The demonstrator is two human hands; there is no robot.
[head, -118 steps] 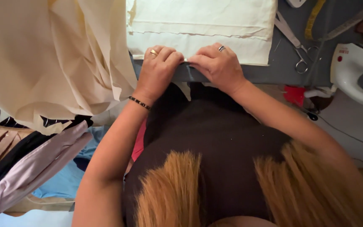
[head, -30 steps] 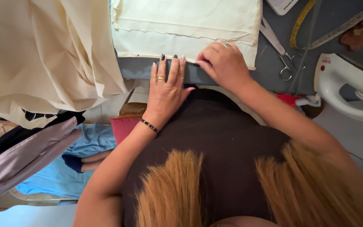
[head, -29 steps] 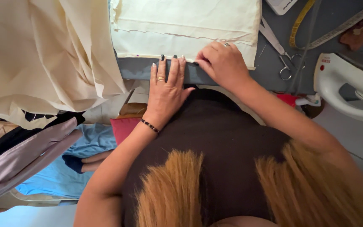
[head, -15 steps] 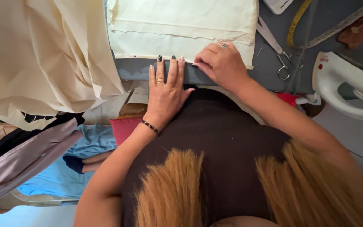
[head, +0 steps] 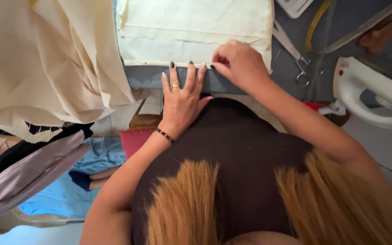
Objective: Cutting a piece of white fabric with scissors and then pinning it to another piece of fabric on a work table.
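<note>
A folded piece of cream cloth [head: 191,31] lies flat on the grey-blue table [head: 146,77], its near hem running along the table's front edge. My left hand [head: 182,95] rests flat at that edge, fingers spread, fingertips just touching the hem; it wears a ring and a dark bead bracelet. My right hand [head: 239,63] has its fingers curled, pinching the hem of the cream cloth right of the left hand's fingertips.
Scissors [head: 293,59] and a yellow tape measure [head: 314,27] lie on the table to the right. A white iron [head: 373,93] stands at the far right. More cream cloth [head: 46,59] hangs off the table's left side above piled garments [head: 19,168].
The left hand went from curled on the hem to flat with fingers spread. The right hand has kept its grip on the hem, shifting slightly along it.
</note>
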